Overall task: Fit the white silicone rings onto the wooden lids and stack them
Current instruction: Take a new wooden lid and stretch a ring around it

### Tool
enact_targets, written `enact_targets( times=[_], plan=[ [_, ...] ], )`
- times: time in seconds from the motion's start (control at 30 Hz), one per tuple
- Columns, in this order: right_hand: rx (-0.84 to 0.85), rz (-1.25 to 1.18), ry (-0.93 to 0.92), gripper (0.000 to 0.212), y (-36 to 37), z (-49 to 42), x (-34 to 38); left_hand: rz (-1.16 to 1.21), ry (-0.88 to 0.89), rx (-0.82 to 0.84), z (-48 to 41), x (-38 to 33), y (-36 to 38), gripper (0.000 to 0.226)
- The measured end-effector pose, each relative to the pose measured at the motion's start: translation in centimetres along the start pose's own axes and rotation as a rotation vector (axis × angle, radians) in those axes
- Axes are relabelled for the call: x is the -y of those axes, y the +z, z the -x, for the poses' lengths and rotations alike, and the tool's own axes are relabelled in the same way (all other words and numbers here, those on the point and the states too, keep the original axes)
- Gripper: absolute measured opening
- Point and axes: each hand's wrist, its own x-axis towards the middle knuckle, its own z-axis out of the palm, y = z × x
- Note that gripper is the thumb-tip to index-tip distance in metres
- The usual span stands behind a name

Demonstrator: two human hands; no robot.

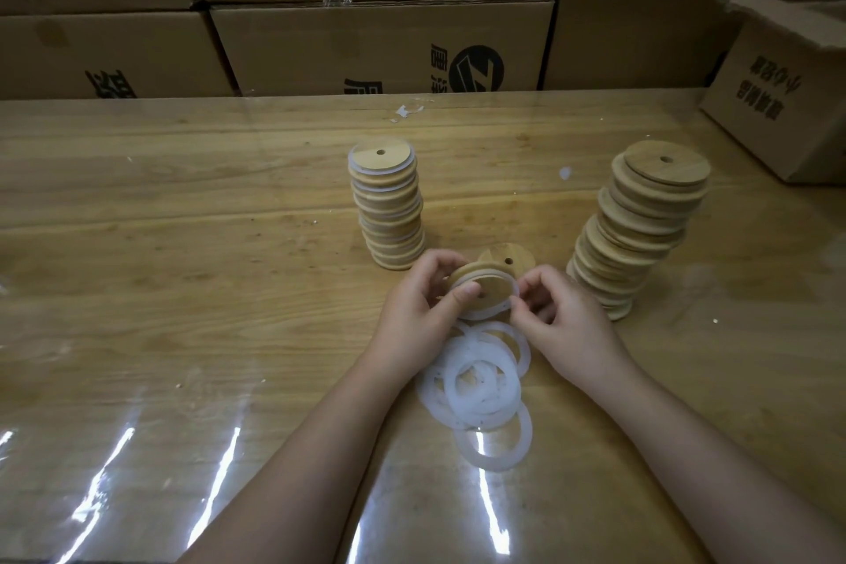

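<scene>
Above the glossy plank table (183, 243), the left hand (412, 307) gripped a round wooden lid (492, 284) by its edge. The right hand (567, 316) pinched a thin white silicone ring (485, 315) partly round it. Floppy loose rings (480, 385) lay just below. The ringed stack (389, 206) and the bare stack (641, 224) stood behind.

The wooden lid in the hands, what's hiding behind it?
Another round wooden lid with a small hole. The held wooden lid covers its near part, so what it rests on is hidden.
</scene>
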Motion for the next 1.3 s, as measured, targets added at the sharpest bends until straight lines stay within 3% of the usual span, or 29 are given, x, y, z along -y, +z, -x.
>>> enact_targets(
  times=[0.3, 0.63, 1.0, 1.2, 1.3],
  plan=[
    [-0.074, -0.027, -0.052, 0.021, -0.08, 0.1, 0.13, -0.32, 0.115, -0.06, 0.53, -0.26, 0.39, 0.024],
    [-0.12, 0.039, -0.005, 0.008, 0.02, 0.1, -0.04, -0.225, 0.111, -0.054, 0.23, -0.32, 0.2, 0.016],
    [-0.051, 0.077, -0.004, 0.01, -0.07, 0.04, 0.05, -0.111, 0.061, -0.013, -0.06, -0.14, -0.08, 0.015],
    [-0.002, 0.002, -0.001, 0.024, -0.13, 0.04, 0.02, -0.086, 0.047, -0.011, 0.19, -0.18, -0.21, 0.016],
    [0.002, -0.026, 0.013, 0.014, -0.13, 0.01, -0.1, -0.051, 0.029, -0.017, 0.21, -0.21, -0.18, 0.018]
  ],
)
